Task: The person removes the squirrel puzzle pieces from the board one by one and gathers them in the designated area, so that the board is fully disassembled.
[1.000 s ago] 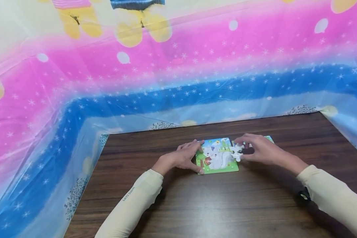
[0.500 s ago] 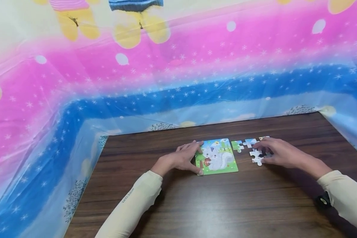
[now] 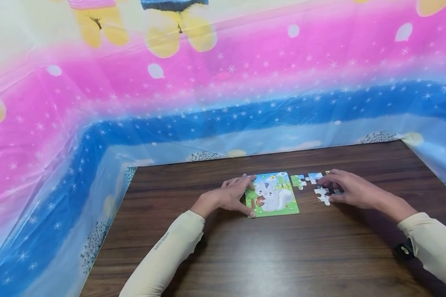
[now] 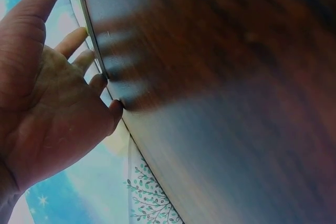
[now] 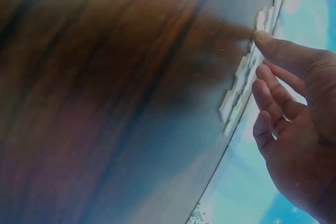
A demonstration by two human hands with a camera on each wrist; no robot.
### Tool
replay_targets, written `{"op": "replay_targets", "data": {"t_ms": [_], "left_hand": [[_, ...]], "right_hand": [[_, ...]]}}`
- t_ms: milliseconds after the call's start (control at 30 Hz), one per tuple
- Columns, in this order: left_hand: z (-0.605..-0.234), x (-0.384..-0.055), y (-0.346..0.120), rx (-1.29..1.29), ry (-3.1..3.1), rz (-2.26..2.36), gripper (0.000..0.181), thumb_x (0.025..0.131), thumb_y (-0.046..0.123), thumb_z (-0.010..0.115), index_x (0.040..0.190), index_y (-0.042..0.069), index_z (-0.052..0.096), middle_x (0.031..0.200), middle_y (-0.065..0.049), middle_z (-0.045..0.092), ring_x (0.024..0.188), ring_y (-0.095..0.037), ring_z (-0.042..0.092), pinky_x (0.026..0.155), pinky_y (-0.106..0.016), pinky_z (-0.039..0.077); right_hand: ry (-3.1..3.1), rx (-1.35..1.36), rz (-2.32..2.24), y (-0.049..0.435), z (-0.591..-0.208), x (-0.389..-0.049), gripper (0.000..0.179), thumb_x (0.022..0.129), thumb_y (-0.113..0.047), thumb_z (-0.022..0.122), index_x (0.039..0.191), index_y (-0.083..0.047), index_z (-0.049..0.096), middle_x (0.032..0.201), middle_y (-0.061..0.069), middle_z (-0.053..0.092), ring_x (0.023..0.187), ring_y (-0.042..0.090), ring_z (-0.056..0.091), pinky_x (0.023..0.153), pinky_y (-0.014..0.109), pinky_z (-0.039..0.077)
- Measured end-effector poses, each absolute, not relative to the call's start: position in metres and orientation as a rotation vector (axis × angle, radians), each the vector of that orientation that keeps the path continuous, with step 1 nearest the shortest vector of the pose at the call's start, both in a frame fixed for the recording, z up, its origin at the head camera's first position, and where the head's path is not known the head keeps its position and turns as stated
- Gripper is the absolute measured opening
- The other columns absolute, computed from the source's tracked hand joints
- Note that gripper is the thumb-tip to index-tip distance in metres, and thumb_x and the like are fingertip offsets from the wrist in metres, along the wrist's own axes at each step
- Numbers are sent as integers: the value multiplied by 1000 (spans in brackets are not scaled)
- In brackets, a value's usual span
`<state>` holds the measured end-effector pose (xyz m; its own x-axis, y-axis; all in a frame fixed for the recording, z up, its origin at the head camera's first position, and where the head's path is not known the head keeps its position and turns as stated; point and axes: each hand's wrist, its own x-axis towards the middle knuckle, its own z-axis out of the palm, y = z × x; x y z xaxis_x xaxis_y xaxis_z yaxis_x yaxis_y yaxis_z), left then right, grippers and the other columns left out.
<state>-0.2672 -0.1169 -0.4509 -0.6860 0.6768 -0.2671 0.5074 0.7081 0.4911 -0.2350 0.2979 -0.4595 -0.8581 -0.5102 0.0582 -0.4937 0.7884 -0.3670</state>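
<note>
A square squirrel picture puzzle [image 3: 271, 196] lies flat on the table. My left hand [image 3: 228, 196] holds its left side, thumb at the near corner and fingers at the far end. In the left wrist view, the left hand [image 4: 58, 98] has its fingers spread along that side. Right of the puzzle, my right hand [image 3: 347, 189] pinches a whitish jigsaw piece [image 3: 322, 196] between thumb and index finger, low over the table. The right wrist view shows the right thumb [image 5: 289, 53] touching flat pieces [image 5: 241, 85] seen edge-on. Part of the pinched piece is hidden by the fingers.
A green piece [image 3: 298, 181] and a blue-and-white piece [image 3: 314, 177] lie between the puzzle and the right hand. More pieces are partly covered by that hand. The dark wooden table [image 3: 252, 255] ends at a patterned cloth [image 3: 215, 123] behind.
The right hand has moved right with the jigsaw piece, from the puzzle's right edge to the loose pieces, and has stayed there for the last half second. The left hand has not moved.
</note>
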Motion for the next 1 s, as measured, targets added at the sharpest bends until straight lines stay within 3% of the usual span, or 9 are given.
{"op": "replay_targets", "data": {"t_ms": [133,367,567,833,1000], "left_hand": [[-450,-267,-117,906,2487,518,78,88,53,83,144,19,41,181,6,8,169,-25,-1,132,-60,9],[-449,-268,-116,910,2494,513,94,88,52,84,156,17,30,180,0,11,165,-28,15,132,-57,13],[-447,-268,-114,868,2491,487,118,87,54,84,171,17,10,180,-3,-6,168,-32,5,135,-53,16],[-443,-268,-115,837,2534,400,120,86,58,84,171,16,11,180,-7,9,168,-33,-2,134,-52,20],[-441,-267,-112,839,2536,373,118,87,58,83,171,16,12,180,-7,9,168,-32,3,133,-52,25]], "right_hand": [[2905,-898,-639,287,-457,-238,51,86,-15,88,134,-22,71,124,-1,69,113,21,64,93,47,54],[2926,-859,-693,245,-453,-243,45,94,-31,82,135,-17,71,127,4,69,114,28,65,91,52,55],[2898,-956,-668,195,-465,-247,41,98,-29,77,136,-17,70,132,4,67,121,26,63,99,53,56],[2903,-1045,-602,131,-470,-242,56,94,-31,81,144,-11,65,136,9,66,127,30,61,105,52,54],[2932,-1013,-599,114,-472,-234,52,98,-25,76,144,-6,63,133,12,63,122,28,60,100,48,56]]}}
